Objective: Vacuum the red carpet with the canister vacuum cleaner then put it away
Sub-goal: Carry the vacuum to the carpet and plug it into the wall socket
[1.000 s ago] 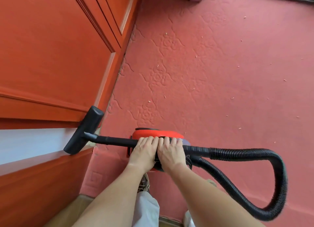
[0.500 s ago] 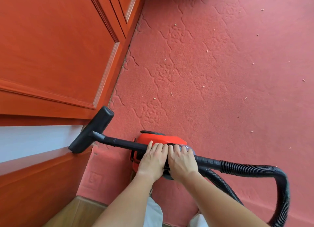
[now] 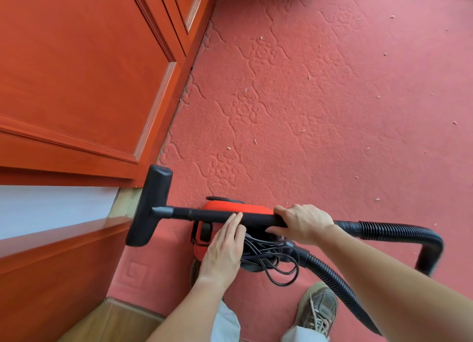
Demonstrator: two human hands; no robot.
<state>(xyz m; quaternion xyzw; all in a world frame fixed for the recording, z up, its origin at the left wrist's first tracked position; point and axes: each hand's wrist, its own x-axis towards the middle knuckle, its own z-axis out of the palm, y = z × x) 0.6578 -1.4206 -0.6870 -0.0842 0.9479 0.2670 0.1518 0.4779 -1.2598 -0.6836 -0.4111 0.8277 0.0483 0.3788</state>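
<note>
On the left is a red-orange wooden door (image 3: 76,72), with a strip of white wall (image 3: 51,208) under it; just beside the door's bottom corner is the black floor head (image 3: 149,206); a black tube (image 3: 212,215) runs from it to the right, across the top of the red vacuum cleaner (image 3: 202,249), which is down by the person's feet at the near edge of the red carpet (image 3: 332,111); the left hand (image 3: 222,249) lies flat on the vacuum cleaner with straight fingers, its tips touching the tube, and it holds nothing; a black cord (image 3: 271,254) sits in loops just to its right; the right hand (image 3: 304,223) is curled tight round the tube; a ribbed black hose (image 3: 399,234) bends round on the far right and comes back to the vacuum cleaner; a grey shoe (image 3: 320,308) stands on the carpet below; small pale bits lie on the carpet.
</note>
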